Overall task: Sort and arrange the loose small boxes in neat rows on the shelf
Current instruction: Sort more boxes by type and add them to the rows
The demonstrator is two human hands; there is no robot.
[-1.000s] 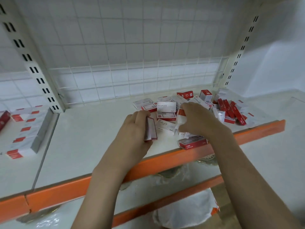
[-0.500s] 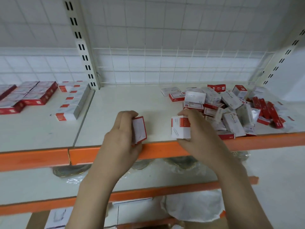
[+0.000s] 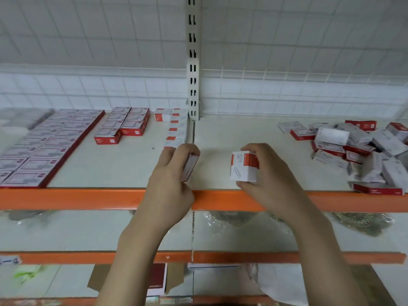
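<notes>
Nearest to me, over the orange front rail (image 3: 66, 198) of the shelf, both hands are occupied; the left hand (image 3: 170, 177) has its fingers curled round a thin white-and-red box (image 3: 190, 167) held on edge, right at the seam between the two shelf boards, while the right hand (image 3: 271, 180) pinches a small stack of white boxes with a red band (image 3: 244, 166) between thumb and fingers, a little above the front of the right board.

Just beyond the left hand runs a single file of white boxes with red ends (image 3: 174, 131), heading back toward the upright post (image 3: 193, 62) (my guess is that the held boxes belong at its near end). Further left the sorting looks well along; a short block of red-sided boxes (image 3: 123, 127) sits in tidy pairs, and a broad, flat sheet of boxes (image 3: 44, 149) lies in straight rows out to the left edge of view.

To the right, well apart from the hands, the loose heap (image 3: 357, 151) is still sizeable, boxes tumbled at all angles; I would judge the job past halfway, with that pile left to clear.
</notes>
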